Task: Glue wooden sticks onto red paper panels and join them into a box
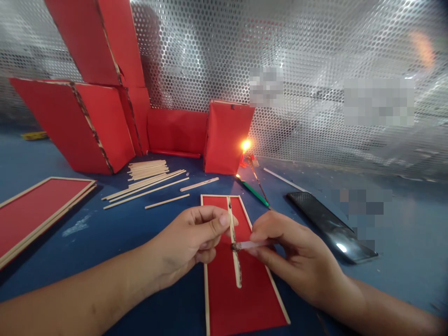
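My left hand [196, 240] pinches a flat wooden stick [237, 270] between thumb and fingers. Dark, burnt-looking smears run along the stick's edge. In my right hand [299, 247] is a whitish translucent glue stick [251, 244], its blackened tip touching the wooden stick near the middle. Below both hands lies a red panel [233, 308] edged with thin wooden strips. The wooden stick appears held over this panel; the gap between them is hard to judge.
A flame [246, 144] burns near a red box [227, 135], beside a green-handled tool [257, 193]. Loose wooden sticks [147, 175] lie at centre left, another framed red panel [45, 210] at left. A phone [329, 228] rests at right. Tall red boxes [101, 121] stand behind.
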Tool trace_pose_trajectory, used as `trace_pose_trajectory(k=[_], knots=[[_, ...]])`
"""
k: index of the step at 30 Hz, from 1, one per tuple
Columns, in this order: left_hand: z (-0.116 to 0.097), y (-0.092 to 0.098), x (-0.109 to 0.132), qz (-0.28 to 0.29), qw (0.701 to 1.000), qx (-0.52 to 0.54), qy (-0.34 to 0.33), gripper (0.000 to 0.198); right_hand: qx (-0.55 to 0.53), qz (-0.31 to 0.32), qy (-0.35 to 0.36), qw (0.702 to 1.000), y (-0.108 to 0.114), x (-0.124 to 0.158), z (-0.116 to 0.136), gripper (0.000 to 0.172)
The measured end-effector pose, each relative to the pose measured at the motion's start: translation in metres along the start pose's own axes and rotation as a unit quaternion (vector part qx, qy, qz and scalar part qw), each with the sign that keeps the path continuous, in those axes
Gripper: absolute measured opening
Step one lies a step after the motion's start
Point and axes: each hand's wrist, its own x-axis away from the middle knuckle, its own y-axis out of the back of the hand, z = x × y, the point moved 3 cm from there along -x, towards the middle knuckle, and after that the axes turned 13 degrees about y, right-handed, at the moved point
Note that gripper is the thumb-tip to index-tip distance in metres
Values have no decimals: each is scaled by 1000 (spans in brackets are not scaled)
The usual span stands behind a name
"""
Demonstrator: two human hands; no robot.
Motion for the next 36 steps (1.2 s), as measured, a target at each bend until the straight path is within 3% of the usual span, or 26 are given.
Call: trace_pose_trajectory(k=[3, 9, 11, 14, 16, 18, 20, 21, 23, 26, 29, 31, 33, 36], knots=[[-1, 1, -1, 6, 1000, 15, -10, 41, 39, -9, 17, 999, 2, -1, 3, 11], [-9, 3, 3, -36, 996, 54, -65, 41, 118, 2, -46, 992, 1, 0, -1, 10], [-12, 5, 4, -65, 992, 69, -81, 41, 134, 46, -11, 990, 0, -1, 2, 16], [-13, 8, 3, -108, 986, 77, -103, 41, 125, 136, 100, 978, -1, 1, 16, 19], [-14, 9, 2, -137, 981, 71, -118, 40, 94, 153, 135, 974, 0, 3, 25, 19], [-13, 10, 1, -154, 978, 60, -127, 41, 46, 105, 89, 989, 3, 2, 28, 18], [-13, 8, 2, -156, 979, 44, -124, 45, -16, 6, -44, 999, 7, -2, 21, 7], [-12, 6, 3, -155, 980, 34, -118, 47, -63, -48, -131, 988, 7, -3, 16, 7], [-10, 2, 6, -147, 984, 15, -104, 50, -190, -118, -292, 930, 4, -3, 8, 24], [-4, -6, 11, -129, 988, -6, -86, 53, -373, -113, -424, 818, -8, -2, 9, 44], [2, -15, 15, -87, 994, -20, -64, 50, -471, -63, -478, 739, -20, 5, 20, 48], [5, -21, 17, -42, 997, -34, -54, 47, -508, -49, -495, 703, -26, 12, 27, 50], [7, -25, 18, -5, 998, -49, -40, 47, -535, -39, -497, 682, -31, 16, 32, 52], [8, -27, 19, 11, 999, -45, -15, 46, -562, -29, -477, 675, -35, 16, 37, 55]])
